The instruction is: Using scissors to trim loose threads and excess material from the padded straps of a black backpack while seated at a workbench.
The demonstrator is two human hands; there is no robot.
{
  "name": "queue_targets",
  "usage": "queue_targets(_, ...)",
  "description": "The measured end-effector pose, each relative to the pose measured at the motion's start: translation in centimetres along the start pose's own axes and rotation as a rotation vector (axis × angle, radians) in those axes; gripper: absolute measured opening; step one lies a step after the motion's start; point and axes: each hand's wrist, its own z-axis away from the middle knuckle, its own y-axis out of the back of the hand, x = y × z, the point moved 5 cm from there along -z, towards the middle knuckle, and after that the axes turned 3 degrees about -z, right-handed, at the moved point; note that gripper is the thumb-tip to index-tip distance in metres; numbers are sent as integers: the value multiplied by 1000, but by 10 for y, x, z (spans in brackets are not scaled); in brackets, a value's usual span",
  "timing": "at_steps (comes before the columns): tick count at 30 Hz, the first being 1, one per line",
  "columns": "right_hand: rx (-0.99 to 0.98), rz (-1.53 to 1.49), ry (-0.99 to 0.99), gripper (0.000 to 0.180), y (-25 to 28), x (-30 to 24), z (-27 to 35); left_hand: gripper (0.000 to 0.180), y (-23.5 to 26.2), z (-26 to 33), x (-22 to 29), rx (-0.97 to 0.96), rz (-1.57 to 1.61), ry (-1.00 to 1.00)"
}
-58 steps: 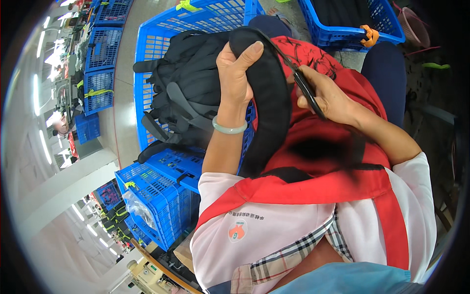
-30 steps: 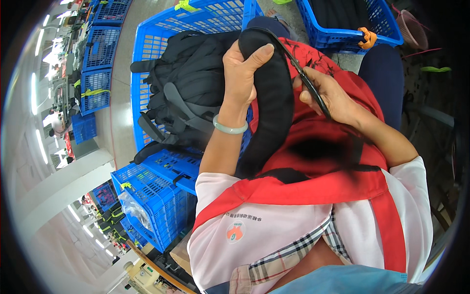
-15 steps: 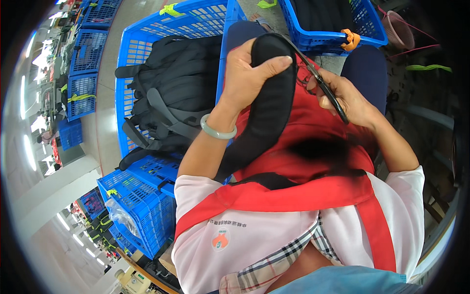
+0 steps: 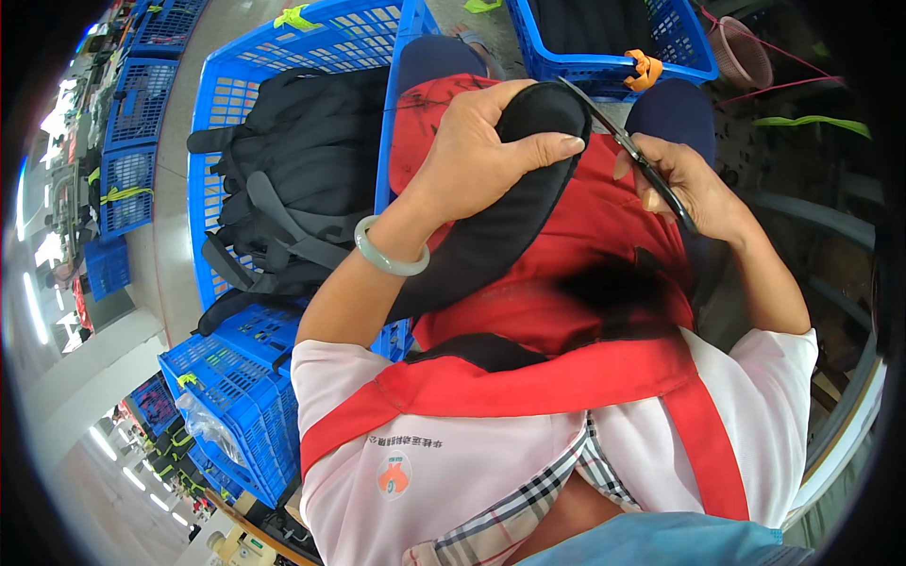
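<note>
My left hand (image 4: 472,156) grips a black padded strap (image 4: 505,222) near its rounded end, thumb on top and fingers underneath. The strap runs down across my lap and passes behind my left forearm. In my right hand (image 4: 694,189) is a pair of scissors (image 4: 656,174) with dark handles. Their blades point up and left and lie along the right edge of the strap's rounded end. Whether the tips touch the fabric I cannot tell. Under both hands spreads my red apron (image 4: 604,226), with dark thread scraps on its upper left part.
Left of my lap stands a blue crate (image 4: 212,189) piled with black straps (image 4: 311,132). Another blue crate (image 4: 595,71) with dark pieces sits ahead, an orange tie (image 4: 644,71) on its rim. A pink basket (image 4: 741,55) is at the far right. Stacked blue crates (image 4: 241,377) stand lower left.
The strap's end has turned to lean further right, and my left hand turned with it. The scissors stay at its right edge. The whole view has shifted, so the crates appear further left.
</note>
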Motion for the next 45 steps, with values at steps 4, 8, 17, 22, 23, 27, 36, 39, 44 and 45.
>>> queue_targets(4, 9, 110, 30, 64, 12, -4, 12, 22, -8, -1, 6, -48, -9, -15)
queue_targets(8, -20, 172, -69, 68, 23, -6, 21, 23, -14, -1, 6, -78, -12, -17)
queue_targets(17, -6, 276, 22, 83, 16, -10, 27, 20, -16, 2, 2, -80, 202, 56)
queue_targets(22, 29, 244, -31, 78, 6, -11, 21, 22, -7, 4, -5, -35, 324, 79)
queue_targets(23, 31, 243, -28, 78, 5, -9, 19, 22, -7, 3, -5, -37, 320, 79)
queue_targets(27, 25, 122, 37, 67, 4, -9, 17, 21, -6, 2, -8, -25, 300, 58)
queue_targets(36, -24, 118, -52, 55, 11, -16, 25, 19, -11, 1, 4, -71, 107, -26)
queue_targets(39, -31, 130, -55, 54, 16, -20, 29, 18, -16, 0, 5, -96, 68, -60)
queue_targets(44, -31, 130, -217, 57, 23, -21, 35, 20, -23, 0, 7, -97, 81, -42)
queue_targets(45, -45, 229, -83, 57, 27, -22, 35, 20, -29, -1, 9, -145, 80, -30)
